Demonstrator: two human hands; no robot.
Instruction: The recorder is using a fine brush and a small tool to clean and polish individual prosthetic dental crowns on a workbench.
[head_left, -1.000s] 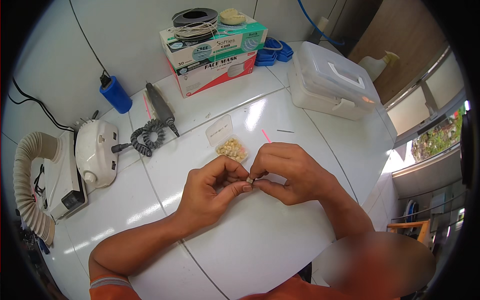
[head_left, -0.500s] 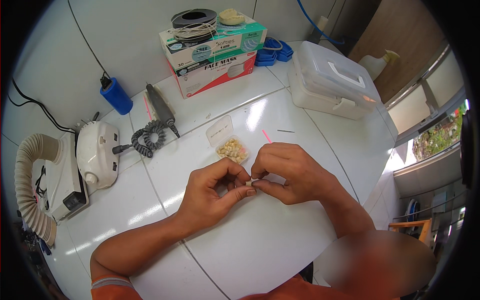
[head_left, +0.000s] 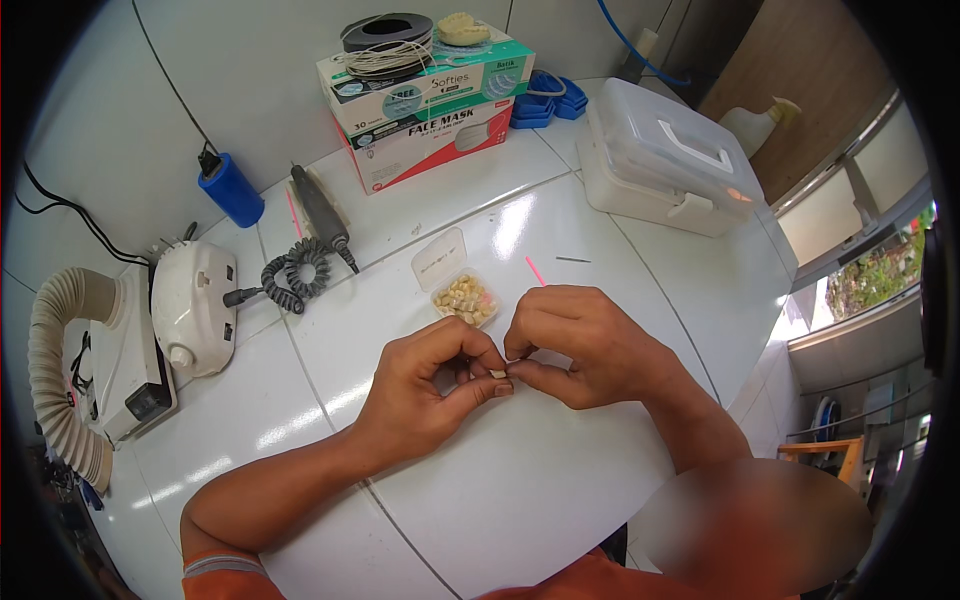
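Mid-frame, the left hand (head_left: pixel 425 378) pinches a small pale piece (head_left: pixel 498 374), partly hidden; whether the narrowed right hand (head_left: pixel 585 345) grips it too, I cannot tell. Just above, an open clear box (head_left: pixel 433 298) holds similar pale pieces (head_left: pixel 463 296). Upper right, a cloudy-lidded case (head_left: pixel 645 195) obscures its contents.

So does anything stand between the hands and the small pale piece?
Nothing visible: the left hand holds the small pale piece, with the right hand close by; whether it touches is unclear. The open translucent plastic box sits beyond both.
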